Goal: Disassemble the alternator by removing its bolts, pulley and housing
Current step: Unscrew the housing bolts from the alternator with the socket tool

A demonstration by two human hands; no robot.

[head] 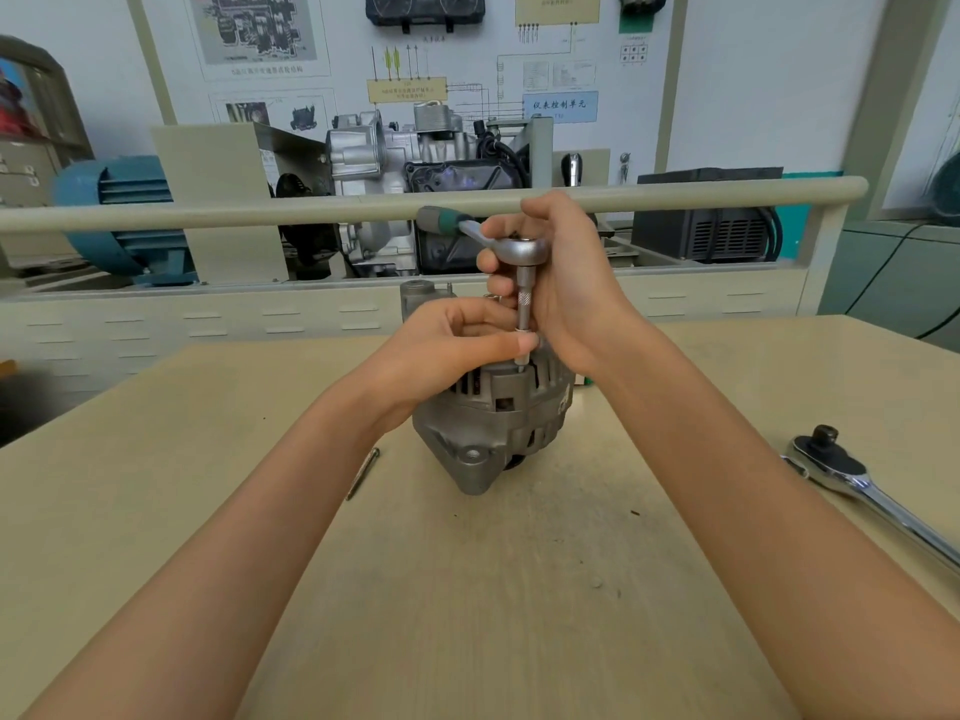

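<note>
1. Alternator [493, 423] standing on the table [467, 589], pointed mounting ear toward the viewer; landmark for all below.
2. Directly above its top rim: small ratchet [521, 247] with extension [524, 304], long axis near vertical, tip seated on a bolt at the near upper edge.
3. Right hand [561, 283] wrapped round the ratchet head and extension, just above and right of the alternator.
4. Left hand [457, 340] resting on the alternator's top from the left, fingertips pinching the extension low down, steadying it.
5. Turning likely next: green handle [441, 218] pointing up-left, away behind the alternator.
6. Left of the alternator: loose long bolt [362, 472]. Well right: large ratchet [862, 485].
</note>
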